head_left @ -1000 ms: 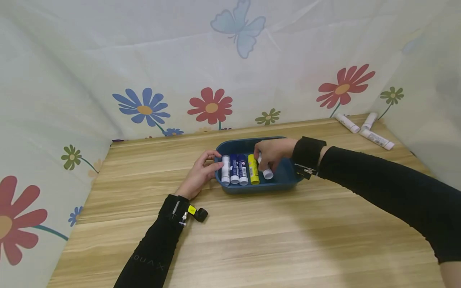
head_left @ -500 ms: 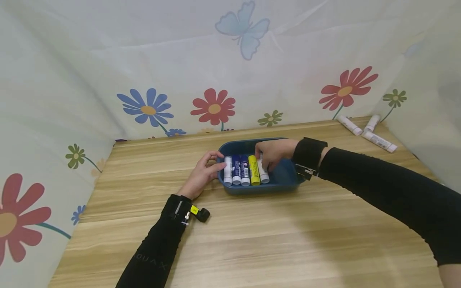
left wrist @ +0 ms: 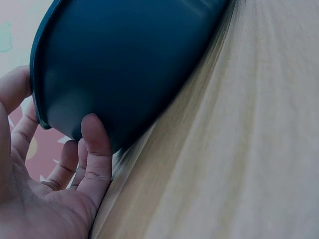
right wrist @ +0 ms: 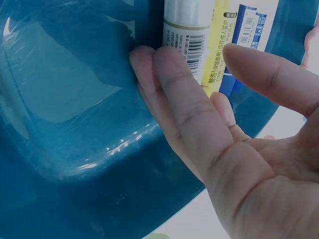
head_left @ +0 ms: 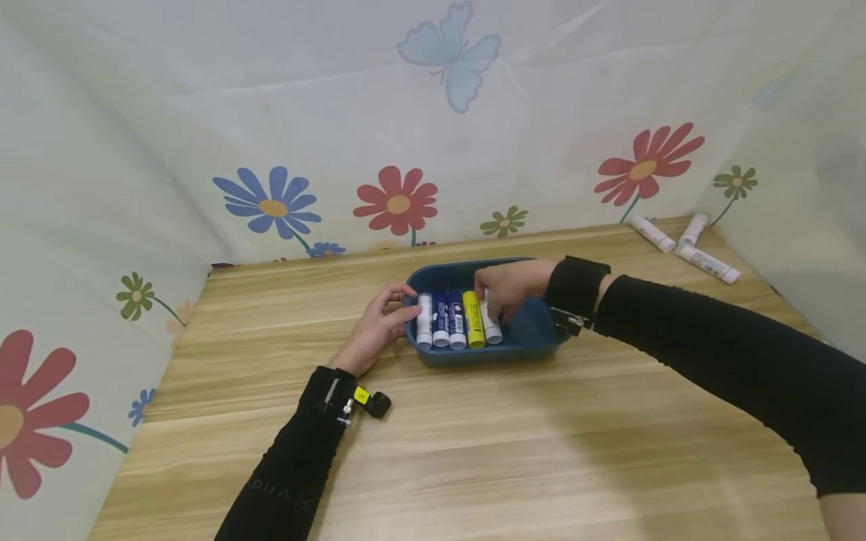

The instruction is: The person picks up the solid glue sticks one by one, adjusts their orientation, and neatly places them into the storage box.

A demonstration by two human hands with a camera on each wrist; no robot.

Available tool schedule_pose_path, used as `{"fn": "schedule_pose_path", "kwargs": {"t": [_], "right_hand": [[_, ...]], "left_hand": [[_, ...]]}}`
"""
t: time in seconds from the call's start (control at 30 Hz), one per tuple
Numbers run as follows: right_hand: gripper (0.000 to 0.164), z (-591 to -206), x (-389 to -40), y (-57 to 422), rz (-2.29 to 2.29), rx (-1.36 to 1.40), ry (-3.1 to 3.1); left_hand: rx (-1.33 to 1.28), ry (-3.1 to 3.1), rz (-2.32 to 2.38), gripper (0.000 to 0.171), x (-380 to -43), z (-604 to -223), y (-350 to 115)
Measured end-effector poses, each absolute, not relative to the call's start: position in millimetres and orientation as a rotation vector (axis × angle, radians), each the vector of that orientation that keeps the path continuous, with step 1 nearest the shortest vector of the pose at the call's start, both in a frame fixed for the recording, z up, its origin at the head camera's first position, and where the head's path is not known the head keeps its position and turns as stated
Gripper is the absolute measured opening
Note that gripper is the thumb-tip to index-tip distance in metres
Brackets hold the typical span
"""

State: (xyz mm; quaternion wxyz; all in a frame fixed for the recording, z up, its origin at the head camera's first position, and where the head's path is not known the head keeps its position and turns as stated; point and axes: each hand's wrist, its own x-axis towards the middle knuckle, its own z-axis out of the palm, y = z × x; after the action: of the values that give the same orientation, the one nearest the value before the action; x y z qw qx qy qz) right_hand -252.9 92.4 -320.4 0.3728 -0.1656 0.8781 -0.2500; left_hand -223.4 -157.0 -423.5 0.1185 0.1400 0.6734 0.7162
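Observation:
A dark blue oval plastic basin (head_left: 473, 356) sits on the table with a row of glue sticks in it. From the left lie a white glue stick (head_left: 424, 321), two dark blue ones, a yellow glue stick (head_left: 473, 319) and another white glue stick (head_left: 496, 332). My left hand (head_left: 372, 327) grips the basin's left end, its upper fingers over the rim and others against the outer wall (left wrist: 124, 59). Inside the basin, my right hand (right wrist: 214, 129) has its extended fingers touching the right-hand white stick; a finger reaches across to the yellow one's side.
At the table's far right corner lie three more white glue sticks (head_left: 707, 263), close together. Flower-printed white sheeting (head_left: 325, 113) walls off the back and both sides of the wooden table (head_left: 473, 451).
The right-hand white glue stick has gone from slanting to lying straight alongside the yellow one. My right hand has shifted slightly left; my left hand keeps its hold on the basin.

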Motion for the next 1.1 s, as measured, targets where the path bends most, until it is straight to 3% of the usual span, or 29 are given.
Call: {"fn": "schedule_pose_path", "kwargs": {"t": [0.83, 1.1], "right_hand": [[0.043, -312, -255, 97, -0.620, -0.406, 2.267], [0.030, -296, -259, 110, -0.688, -0.501, 2.274]], "left_hand": [[0.390, 1.959, 2.066, 0.036, -225, -422, -158], [0.395, 1.956, 2.068, 0.037, -225, -422, -159]]}}
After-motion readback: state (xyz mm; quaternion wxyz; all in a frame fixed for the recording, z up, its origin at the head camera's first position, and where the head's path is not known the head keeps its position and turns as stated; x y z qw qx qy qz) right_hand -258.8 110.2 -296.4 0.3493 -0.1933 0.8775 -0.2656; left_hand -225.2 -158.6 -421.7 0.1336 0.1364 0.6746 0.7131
